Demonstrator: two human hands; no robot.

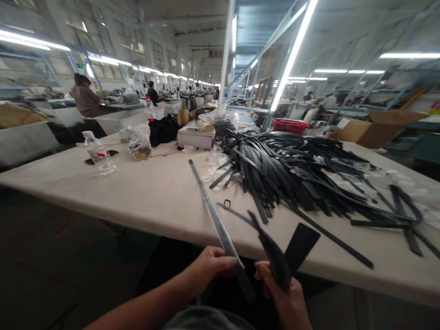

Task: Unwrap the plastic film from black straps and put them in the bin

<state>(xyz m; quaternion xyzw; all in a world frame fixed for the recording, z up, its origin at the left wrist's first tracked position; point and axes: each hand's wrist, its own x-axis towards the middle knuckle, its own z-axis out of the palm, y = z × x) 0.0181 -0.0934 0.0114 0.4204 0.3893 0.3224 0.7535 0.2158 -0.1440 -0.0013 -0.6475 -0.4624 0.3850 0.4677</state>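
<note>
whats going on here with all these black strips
A person is working at a table. Their left hand grips the near end of a long strip that runs out across the table, and their right hand holds a bent dark strap. A pile of black straps lies on the table beyond.

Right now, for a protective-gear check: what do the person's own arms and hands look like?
Both are bare: the left hand and right hand wear no gloves, and no ring, watch or wristband shows. The left forearm is uncovered to the picture's edge, with no sleeve in view.
</note>
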